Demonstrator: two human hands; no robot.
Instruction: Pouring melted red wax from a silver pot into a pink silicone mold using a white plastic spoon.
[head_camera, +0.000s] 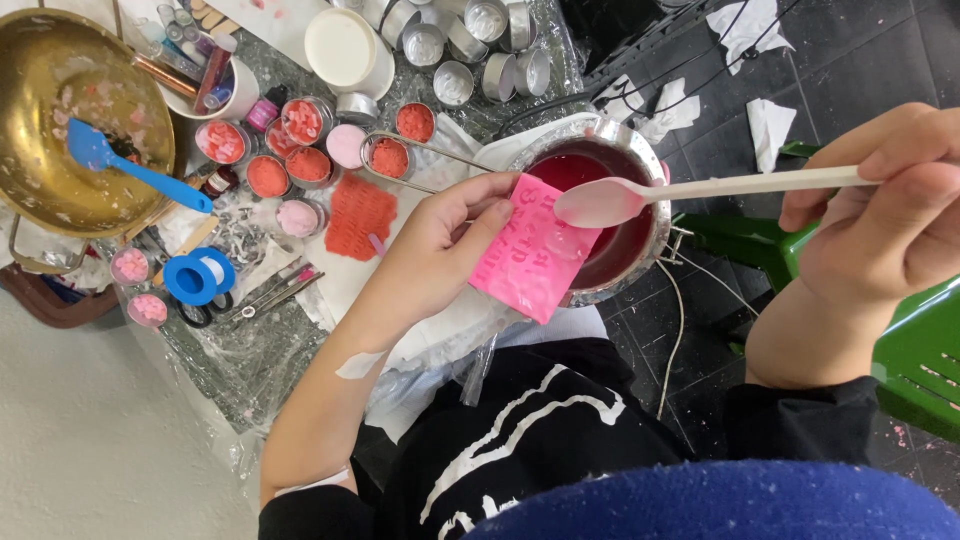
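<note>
My left hand (448, 232) grips a pink rectangular mould (536, 250) with raised letters by its left edge and holds it tilted over the rim of a metal pot (655, 185) of dark red liquid. My right hand (890, 195) holds a long white spoon (700, 188) by its handle. The spoon's bowl, coated pink, hovers just above the top of the mould, over the pot.
Small tins of red and pink wax (300, 165) and empty metal tins (470, 45) crowd a foil-covered surface. A brass bowl (40, 190) with a blue spatula (135, 165) sits at the left, by a blue tape roll (198, 275). A green chair (915, 345) stands right.
</note>
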